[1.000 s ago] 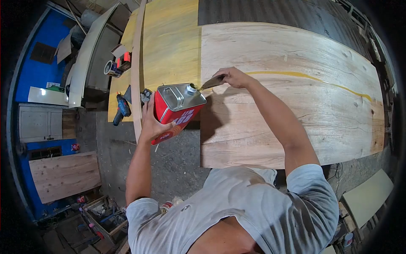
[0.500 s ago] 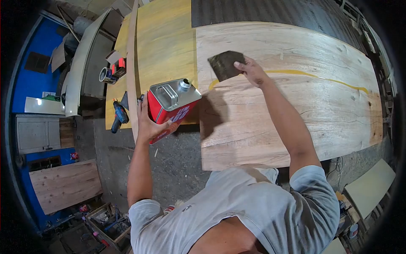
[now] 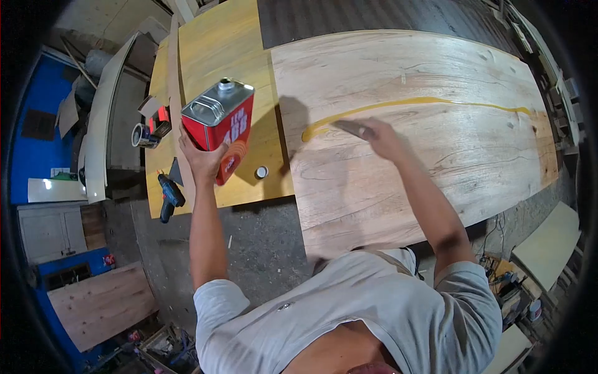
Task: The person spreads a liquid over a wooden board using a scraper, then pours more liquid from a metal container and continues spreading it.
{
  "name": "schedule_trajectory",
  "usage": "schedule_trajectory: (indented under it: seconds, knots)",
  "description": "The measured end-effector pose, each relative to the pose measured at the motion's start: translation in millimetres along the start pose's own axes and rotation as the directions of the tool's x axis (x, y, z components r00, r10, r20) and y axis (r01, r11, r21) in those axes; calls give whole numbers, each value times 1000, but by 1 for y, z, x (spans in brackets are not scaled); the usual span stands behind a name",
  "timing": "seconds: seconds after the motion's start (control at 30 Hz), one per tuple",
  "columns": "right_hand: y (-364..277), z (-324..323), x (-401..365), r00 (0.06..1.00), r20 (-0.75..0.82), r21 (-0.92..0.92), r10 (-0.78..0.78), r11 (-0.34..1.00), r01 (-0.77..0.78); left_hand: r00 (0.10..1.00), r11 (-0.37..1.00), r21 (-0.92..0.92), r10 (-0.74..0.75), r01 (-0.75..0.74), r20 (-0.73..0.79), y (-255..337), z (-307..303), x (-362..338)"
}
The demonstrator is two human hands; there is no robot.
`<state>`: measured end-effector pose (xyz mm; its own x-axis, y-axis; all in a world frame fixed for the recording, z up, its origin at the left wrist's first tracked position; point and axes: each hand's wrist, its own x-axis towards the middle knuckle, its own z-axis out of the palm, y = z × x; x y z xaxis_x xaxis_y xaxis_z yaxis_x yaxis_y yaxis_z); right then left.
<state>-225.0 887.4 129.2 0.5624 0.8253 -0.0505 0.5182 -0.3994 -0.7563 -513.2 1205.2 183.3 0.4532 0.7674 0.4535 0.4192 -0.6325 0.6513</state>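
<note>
My left hand grips a red metal can by its lower side, above the yellow board. The can is silver on top, with a folded carry handle and an uncapped spout. A small round cap lies on the yellow board beside it. My right hand is closed on a thin flat spreader, seen nearly edge-on over the pale wood-grain sheet. Just beyond the spreader, a long bead of yellow glue runs across that sheet.
A cordless drill lies on the yellow board's left end, near an open tin and a red-and-black box. A dark corrugated sheet borders the far side. Pale panels lean at right.
The can has moved up and left over the yellow board, uncovering the cap. My right hand has lowered the spreader toward the glue and turned it from face-on to nearly edge-on.
</note>
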Motion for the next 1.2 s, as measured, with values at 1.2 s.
schedule_trajectory:
  seconds: [1.2]
  knots:
    - [-48,51,-43,979,-45,-185,-197,965,185,901,966,-83,-193,243,389,-92,93,-145]
